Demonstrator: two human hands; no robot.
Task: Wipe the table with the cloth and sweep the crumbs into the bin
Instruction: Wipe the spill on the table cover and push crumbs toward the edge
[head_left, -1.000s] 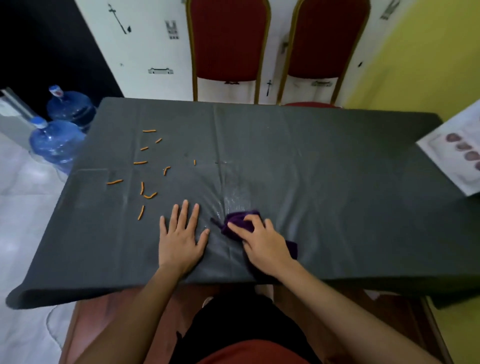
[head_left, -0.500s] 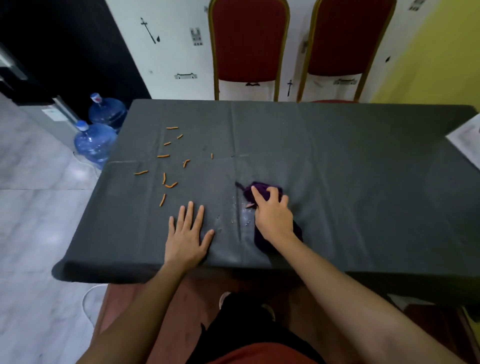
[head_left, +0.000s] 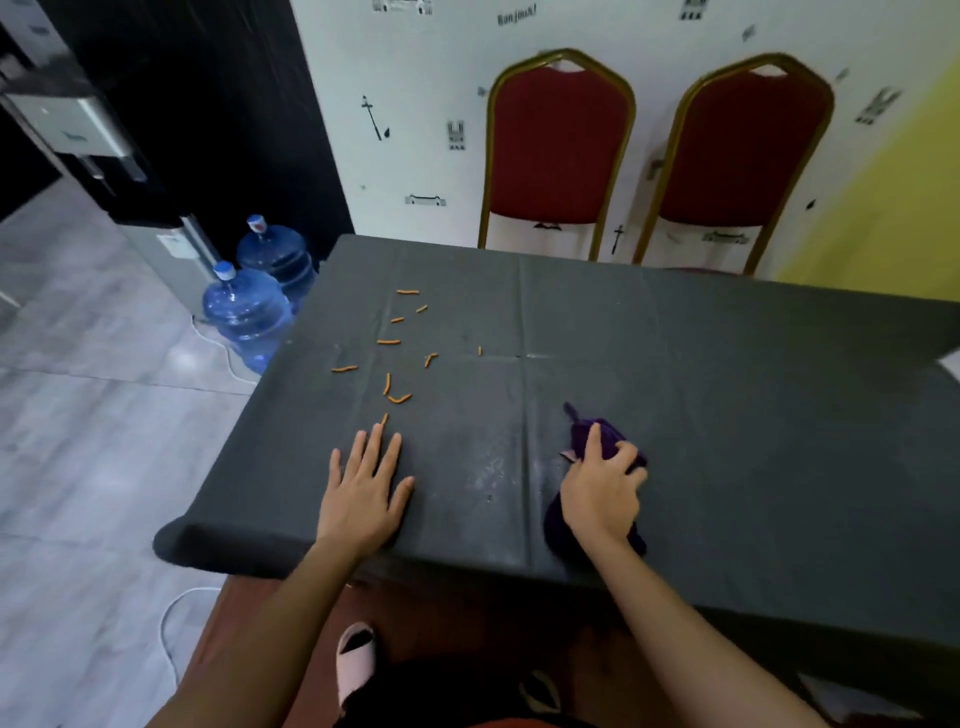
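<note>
Left hand lies flat, fingers spread, on the table near its front edge. Right hand presses down on the bunched cloth, fingers curled over it. Damp streaks show between the hands. Crumbs lie scattered just beyond the left fingertips. No bin is visible; a hard sweep leftward risks flicking crumbs onto the floor.

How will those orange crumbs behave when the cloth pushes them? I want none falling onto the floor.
The orange crumbs are thin, short sticks, so probably light and likely to slide or roll ahead of the purple cloth. They lie scattered near the table's left edge, so some could easily skip off it.
</note>
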